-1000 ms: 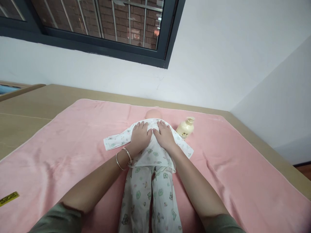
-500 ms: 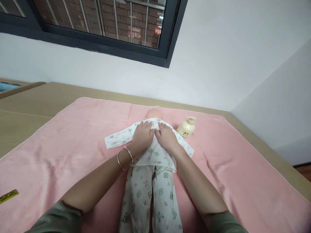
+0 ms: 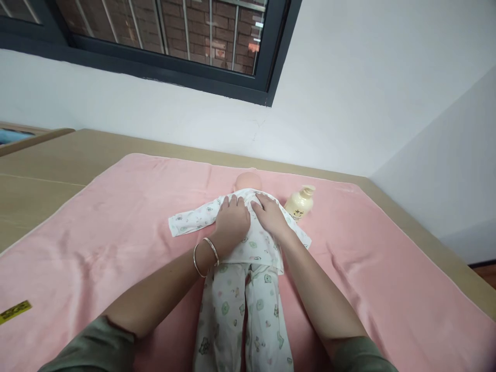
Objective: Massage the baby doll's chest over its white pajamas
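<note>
1. Left hand (image 3: 231,223) flat, palm down, fingers spread, pressing on the upper back of the doll's printed top (image 3: 248,240); nothing gripped.
2. Right hand (image 3: 271,216) likewise flat and open, laid beside the left on the same top, fingertips near the collar; index fingers of both hands nearly touching.
3. Two thin bangles (image 3: 205,256) on the left wrist, just below the hem side of the top.
4. Baby doll (image 3: 247,182) lying along the middle of the pink towel (image 3: 96,227), head away from the camera, only the bare round head showing past the collar.
5. Left sleeve (image 3: 189,221) of the top stretched out flat to the left; right sleeve partly hidden under the right forearm.
6. Matching printed trousers (image 3: 242,315) running from the top's hem toward the camera, between the two forearms.
7. Cream pump bottle (image 3: 299,204) lying on the towel just right of the doll's head, close to the right hand but apart from it.
8. Yellow strip (image 3: 14,311) at the towel's near left edge, well apart.
9. Tan worktop (image 3: 46,165) under the towel; white wall and dark-framed window (image 3: 163,46) beyond.
</note>
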The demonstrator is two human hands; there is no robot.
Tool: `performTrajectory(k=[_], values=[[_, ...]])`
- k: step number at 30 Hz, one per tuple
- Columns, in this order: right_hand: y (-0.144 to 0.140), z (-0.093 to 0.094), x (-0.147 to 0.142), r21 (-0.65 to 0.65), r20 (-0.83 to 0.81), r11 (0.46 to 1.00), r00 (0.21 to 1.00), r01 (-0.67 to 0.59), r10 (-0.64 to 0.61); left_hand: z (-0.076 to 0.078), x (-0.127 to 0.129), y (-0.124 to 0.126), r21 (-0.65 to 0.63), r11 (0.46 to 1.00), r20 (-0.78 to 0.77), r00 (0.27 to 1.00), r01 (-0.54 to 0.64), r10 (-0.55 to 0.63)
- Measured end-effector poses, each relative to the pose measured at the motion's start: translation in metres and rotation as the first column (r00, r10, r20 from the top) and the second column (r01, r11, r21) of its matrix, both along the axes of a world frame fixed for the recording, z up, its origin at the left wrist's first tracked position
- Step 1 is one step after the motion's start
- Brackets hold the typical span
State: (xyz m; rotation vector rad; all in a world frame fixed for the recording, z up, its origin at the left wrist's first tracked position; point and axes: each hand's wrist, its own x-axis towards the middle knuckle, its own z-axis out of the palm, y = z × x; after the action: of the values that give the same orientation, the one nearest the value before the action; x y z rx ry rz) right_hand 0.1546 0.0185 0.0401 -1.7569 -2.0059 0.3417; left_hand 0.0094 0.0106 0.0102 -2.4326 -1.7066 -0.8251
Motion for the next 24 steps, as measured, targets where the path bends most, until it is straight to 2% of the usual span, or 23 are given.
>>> performTrajectory(k=[4,8,10,14,17,20,24], values=[[-0.014,0.002,-0.021,0.007,0.128,0.998,0.99,0.059,-0.059,0.003,-0.013,0.024,-0.08,0.992,0.034,0.995,0.095,-0.092],[-0.025,0.004,-0.037,0.011,0.172,1.0,0.985,0.017,-0.019,0.003,-0.023,0.04,-0.163,0.979,0.131,0.986,0.121,-0.1],[-0.021,0.003,-0.032,0.002,0.128,1.0,0.992,0.012,-0.012,0.004,-0.021,0.035,-0.137,0.985,0.082,0.992,0.102,-0.091],[-0.004,-0.001,-0.007,-0.012,-0.004,1.0,1.0,0.017,-0.017,0.005,-0.007,0.008,-0.056,0.996,-0.072,0.995,0.071,-0.075],[0.003,-0.002,0.004,0.015,-0.025,1.0,0.999,-0.025,0.026,0.008,-0.001,-0.004,-0.055,0.996,-0.071,0.995,0.067,-0.071],[-0.003,0.0,-0.003,0.034,0.055,0.999,0.998,-0.023,0.022,0.012,-0.006,0.002,-0.079,0.995,-0.035,0.998,0.055,-0.058],[-0.02,0.006,-0.023,0.029,0.142,0.999,0.989,0.044,-0.048,0.018,-0.023,0.025,-0.18,0.977,0.032,0.993,0.118,-0.114]])
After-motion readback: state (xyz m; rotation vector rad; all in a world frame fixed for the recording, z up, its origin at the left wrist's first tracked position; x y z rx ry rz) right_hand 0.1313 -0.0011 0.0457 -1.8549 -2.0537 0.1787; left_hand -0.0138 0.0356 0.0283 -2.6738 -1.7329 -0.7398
